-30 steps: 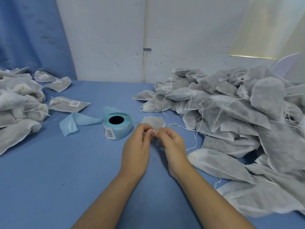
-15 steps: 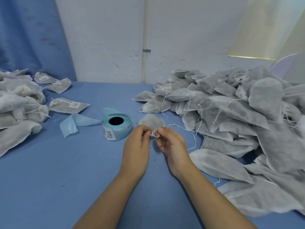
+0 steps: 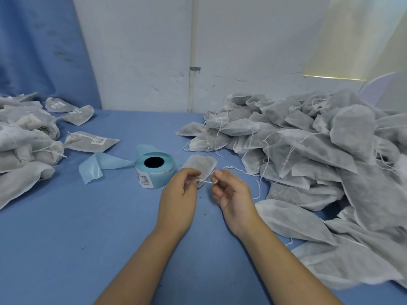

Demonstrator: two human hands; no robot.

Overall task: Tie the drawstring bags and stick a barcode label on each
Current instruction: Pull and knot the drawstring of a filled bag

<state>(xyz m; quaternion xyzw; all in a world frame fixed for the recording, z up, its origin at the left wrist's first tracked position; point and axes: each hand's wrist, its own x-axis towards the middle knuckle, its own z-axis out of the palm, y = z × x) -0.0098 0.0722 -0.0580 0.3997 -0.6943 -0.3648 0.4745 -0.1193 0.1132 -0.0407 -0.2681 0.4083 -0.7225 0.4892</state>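
A small grey drawstring bag lies on the blue table just beyond my hands. My left hand pinches the bag's gathered neck and string. My right hand pinches the white drawstring, which runs taut between the two hands. A loose end of the string trails to the right on the table. A blue roll of barcode labels stands left of the bag, beside my left hand, with a strip of blue backing paper trailing to the left.
A large heap of grey bags with loose strings fills the right side of the table. Tied bags with labels are piled at the left. A white wall and a pipe stand behind the blue table.
My hands have moved apart, the right one drawing the string out to the right. More of the bag now shows beyond my fingers.
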